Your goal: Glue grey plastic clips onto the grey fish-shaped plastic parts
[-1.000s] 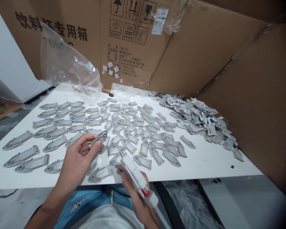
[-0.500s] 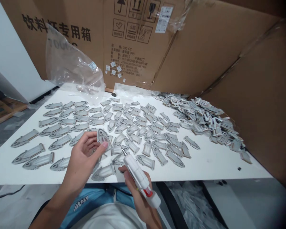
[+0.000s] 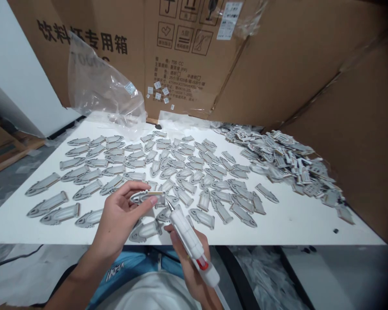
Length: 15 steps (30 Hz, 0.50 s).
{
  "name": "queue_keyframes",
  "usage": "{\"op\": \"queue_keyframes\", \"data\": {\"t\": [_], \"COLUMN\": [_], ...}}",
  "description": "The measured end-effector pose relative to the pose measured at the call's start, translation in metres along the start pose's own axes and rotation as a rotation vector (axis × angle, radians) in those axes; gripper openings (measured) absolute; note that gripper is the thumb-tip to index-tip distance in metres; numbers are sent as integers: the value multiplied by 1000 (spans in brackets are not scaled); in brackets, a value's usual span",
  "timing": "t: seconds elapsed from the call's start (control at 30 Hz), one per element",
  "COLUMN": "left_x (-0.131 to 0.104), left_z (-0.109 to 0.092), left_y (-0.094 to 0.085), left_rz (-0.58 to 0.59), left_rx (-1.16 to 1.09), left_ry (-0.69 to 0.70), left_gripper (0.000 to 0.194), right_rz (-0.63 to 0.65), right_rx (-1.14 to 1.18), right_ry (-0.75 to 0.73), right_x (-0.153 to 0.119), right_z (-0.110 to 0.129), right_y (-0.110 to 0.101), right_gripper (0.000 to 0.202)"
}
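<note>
My left hand (image 3: 121,213) pinches a flat grey boat-shaped piece (image 3: 147,196) between thumb and fingers, holding it above the table. A gold-brown strip runs along the piece's upper edge. In my right hand (image 3: 192,254) is a white corded pen-shaped tool (image 3: 188,232) with a conical metal tip and a red part near its rear. The tip points up and left, close to the held piece's right end; whether they touch I cannot tell. Below my left hand lies another grey piece (image 3: 145,231) on the white table.
Many similar grey pieces (image 3: 203,199) are spread over the white table (image 3: 297,228). A heap of them (image 3: 287,157) lies at the right. Cardboard (image 3: 177,56) walls the back and right sides. A clear plastic bag (image 3: 100,86) hangs at the back left.
My left hand has turned the grey piece from a raised tilt to nearly level, its end now beside the tool's tip. The camera view has shifted slightly.
</note>
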<state>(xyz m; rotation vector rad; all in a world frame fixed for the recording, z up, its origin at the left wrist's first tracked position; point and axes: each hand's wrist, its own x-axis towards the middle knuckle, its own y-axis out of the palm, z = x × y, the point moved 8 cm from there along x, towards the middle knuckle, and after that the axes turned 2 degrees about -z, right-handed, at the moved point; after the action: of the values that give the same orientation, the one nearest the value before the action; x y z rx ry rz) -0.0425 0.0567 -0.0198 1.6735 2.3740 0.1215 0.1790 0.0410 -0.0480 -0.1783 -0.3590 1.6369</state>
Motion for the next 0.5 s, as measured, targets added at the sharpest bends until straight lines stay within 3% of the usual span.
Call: {"op": "queue_keyframes", "data": {"t": [0.23,0.5], "left_x": [0,-3], "left_z": [3,5], "left_y": [8,10], "left_rz": [38,46], "left_rx": [-69,-63], "left_ry": [0,-27], "left_gripper": [45,34], "right_rz": [16,1], "right_rx": [-123,-146], "right_ry": [-184,-243], "right_x": [-1,-3], "right_z": [1,7], "right_y": [4,3], "right_gripper": [38,32]}}
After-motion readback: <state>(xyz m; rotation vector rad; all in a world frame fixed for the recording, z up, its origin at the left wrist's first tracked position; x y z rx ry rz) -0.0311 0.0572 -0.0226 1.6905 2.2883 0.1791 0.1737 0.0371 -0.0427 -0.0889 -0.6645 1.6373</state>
